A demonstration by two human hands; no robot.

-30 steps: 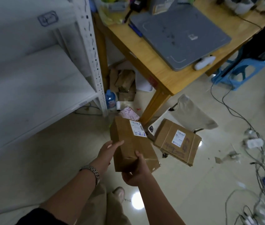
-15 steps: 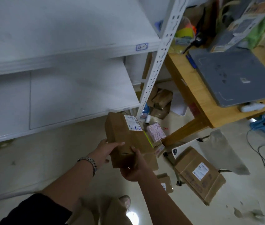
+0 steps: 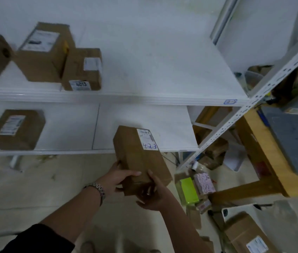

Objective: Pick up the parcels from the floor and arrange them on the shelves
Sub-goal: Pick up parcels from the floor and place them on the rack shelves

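My left grip and right grip clasp the near end of a box, its far end at the lower shelf edge; three parcels sit far left on the upper shelf.

Brown parcel, white label blue-inked; white shelf; lime-green box.
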